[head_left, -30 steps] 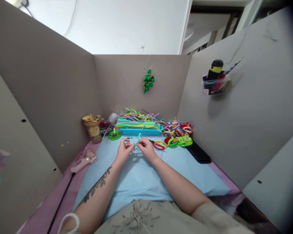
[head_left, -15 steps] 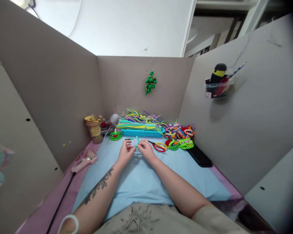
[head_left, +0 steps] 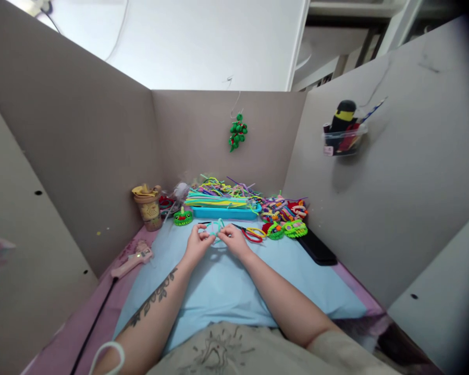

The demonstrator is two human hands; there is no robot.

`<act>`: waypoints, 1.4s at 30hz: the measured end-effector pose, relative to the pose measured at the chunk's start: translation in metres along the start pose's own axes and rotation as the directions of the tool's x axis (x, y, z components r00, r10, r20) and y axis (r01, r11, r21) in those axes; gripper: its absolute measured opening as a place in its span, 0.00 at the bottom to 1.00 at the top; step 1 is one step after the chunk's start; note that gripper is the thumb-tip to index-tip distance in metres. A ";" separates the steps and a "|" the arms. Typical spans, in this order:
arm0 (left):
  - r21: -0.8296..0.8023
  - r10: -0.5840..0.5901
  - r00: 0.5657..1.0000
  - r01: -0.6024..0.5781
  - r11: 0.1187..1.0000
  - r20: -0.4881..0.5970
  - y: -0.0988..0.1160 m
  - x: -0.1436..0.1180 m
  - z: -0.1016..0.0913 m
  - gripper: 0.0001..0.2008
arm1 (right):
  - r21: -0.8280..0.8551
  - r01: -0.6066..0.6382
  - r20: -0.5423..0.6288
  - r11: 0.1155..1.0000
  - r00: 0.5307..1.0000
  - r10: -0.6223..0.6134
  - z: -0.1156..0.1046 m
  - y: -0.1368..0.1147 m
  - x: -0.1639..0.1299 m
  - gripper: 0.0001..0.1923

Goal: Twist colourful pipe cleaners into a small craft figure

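Observation:
Between my two hands is a looped turquoise pipe cleaner (head_left: 220,224), held above the blue cloth (head_left: 226,281). My left hand (head_left: 197,244) pinches it from the left with thumb and fingertips. From the right, my right hand (head_left: 235,241) pinches the same piece, its fingertips close to the left ones. Just behind the right hand lie scissors (head_left: 254,235) with red and yellow handles. Past the hands stands a blue tray (head_left: 224,213) heaped with pipe cleaners (head_left: 214,201) in turquoise, yellow and other colours.
A pink glue gun (head_left: 133,263) with a black cord lies at left, near a brown cup (head_left: 150,211). Green pipe-cleaner pieces (head_left: 296,228) and a black flat case (head_left: 317,247) are at right. Grey panels (head_left: 226,151) enclose the table; a green ornament (head_left: 238,133) hangs behind.
The turquoise loop between my fingers looks wider and stands a little higher. My left hand has shifted slightly left, and the whole view has drifted a little.

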State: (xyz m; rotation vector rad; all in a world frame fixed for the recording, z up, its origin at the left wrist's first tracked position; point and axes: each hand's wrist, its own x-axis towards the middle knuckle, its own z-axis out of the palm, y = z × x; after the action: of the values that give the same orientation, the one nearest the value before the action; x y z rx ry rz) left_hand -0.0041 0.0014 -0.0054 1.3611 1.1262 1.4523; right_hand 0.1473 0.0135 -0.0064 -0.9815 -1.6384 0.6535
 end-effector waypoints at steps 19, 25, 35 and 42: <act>-0.019 -0.030 0.995 0.032 0.999 0.100 0.012 -0.003 -0.003 0.23 | 0.179 -0.425 0.321 0.887 0.878 0.356 -0.035 0.014 0.009 0.15; 0.087 -0.009 1.000 0.007 0.996 0.029 0.006 -0.001 -0.004 0.20 | 0.235 -0.290 0.127 0.928 0.956 0.266 -0.027 0.010 0.009 0.15; -0.024 -0.075 0.994 0.077 0.997 0.081 0.009 -0.003 -0.002 0.23 | 0.344 -0.135 -0.013 0.929 0.989 0.148 -0.003 0.005 0.001 0.12; -0.053 -0.045 0.993 0.051 0.997 0.109 0.003 -0.001 -0.002 0.23 | 0.260 -0.133 0.114 0.956 0.988 0.106 -0.002 0.005 -0.001 0.09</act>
State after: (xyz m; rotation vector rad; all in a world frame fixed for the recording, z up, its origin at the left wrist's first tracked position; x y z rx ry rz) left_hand -0.0062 -0.0010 -0.0025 1.3480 1.0348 1.3498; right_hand 0.1504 0.0153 -0.0101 -0.8659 -1.5346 0.9919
